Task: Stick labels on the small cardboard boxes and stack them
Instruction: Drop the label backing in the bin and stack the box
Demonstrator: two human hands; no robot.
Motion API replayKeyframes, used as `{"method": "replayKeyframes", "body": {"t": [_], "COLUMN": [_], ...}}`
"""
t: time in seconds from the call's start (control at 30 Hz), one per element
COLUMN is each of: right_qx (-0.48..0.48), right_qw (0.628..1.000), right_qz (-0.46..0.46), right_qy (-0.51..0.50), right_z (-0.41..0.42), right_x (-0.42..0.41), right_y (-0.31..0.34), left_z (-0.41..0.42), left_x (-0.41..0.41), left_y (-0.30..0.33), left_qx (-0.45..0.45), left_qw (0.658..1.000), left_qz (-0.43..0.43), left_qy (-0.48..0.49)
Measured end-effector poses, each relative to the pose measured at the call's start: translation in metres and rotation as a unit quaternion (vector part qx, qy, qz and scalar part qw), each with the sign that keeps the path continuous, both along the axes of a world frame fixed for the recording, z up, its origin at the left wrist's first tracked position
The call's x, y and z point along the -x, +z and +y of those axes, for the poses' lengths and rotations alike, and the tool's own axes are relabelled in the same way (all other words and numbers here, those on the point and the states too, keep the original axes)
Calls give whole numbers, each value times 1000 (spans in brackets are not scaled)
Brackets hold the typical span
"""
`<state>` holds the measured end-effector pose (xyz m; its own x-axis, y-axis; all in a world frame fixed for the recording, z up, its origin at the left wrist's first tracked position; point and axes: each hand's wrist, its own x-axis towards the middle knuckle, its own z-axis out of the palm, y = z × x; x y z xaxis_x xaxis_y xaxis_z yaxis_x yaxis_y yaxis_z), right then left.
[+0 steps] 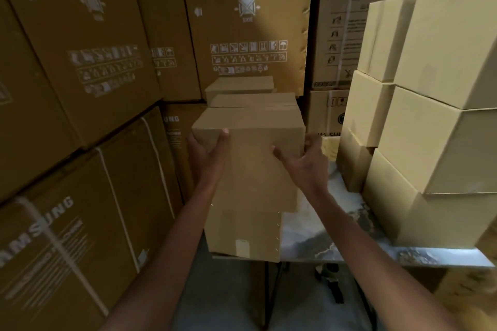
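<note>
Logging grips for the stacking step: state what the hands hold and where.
A plain brown cardboard box, gripped by both hands at its upper side edges: left hand on the left, right hand on the right.

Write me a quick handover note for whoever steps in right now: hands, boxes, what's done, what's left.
Left hand and right hand: both gripping the sides of one small cardboard box, held above the lower box at the near edge of the table.
Lower box carries a pale label on its front. No label visible on the held box's near face.
More small boxes sit behind it; the tall stack on the right fills that side of the table.
Left: set the held box down, check its label, continue with the rest.
</note>
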<state>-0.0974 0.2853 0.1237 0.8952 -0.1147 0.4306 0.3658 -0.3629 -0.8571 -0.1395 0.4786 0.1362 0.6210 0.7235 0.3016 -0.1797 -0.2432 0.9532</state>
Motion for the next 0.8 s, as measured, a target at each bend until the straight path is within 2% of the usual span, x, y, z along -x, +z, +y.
{"method": "replayKeyframes", "body": {"t": [0.17, 0.37, 0.43, 0.5, 0.6, 0.67, 0.8], "right_qx": [30, 57, 78, 146, 305, 360, 363], "right_qw": [999, 996, 993, 980, 925, 906, 906], "right_qz": [-4, -28, -67, -135, -220, -214, -214], "right_qy": [34, 65, 56, 5, -55, -62, -46], "right_z": [15, 29, 34, 40, 53, 57, 53], "right_x": [-5, -11, -11, -8, -6, -9, -22], "right_y": [-2, -4, -5, -8, -17, -24, -28], "left_z": [6, 32, 36, 40, 47, 50, 52], "left_x": [0, -5, -6, -7, -9, -11, -10], "left_y": [-12, -16, -18, -24, -33, -35, -40], "left_qx": [-173, -224, -287, -368, -459, -483, -521], "left_qw": [984, 974, 956, 928, 887, 874, 849], "left_qz": [28, 25, 57, 56, 30, 30, 82], "left_qy": [27, 7, 20, 32, 40, 44, 26]}}
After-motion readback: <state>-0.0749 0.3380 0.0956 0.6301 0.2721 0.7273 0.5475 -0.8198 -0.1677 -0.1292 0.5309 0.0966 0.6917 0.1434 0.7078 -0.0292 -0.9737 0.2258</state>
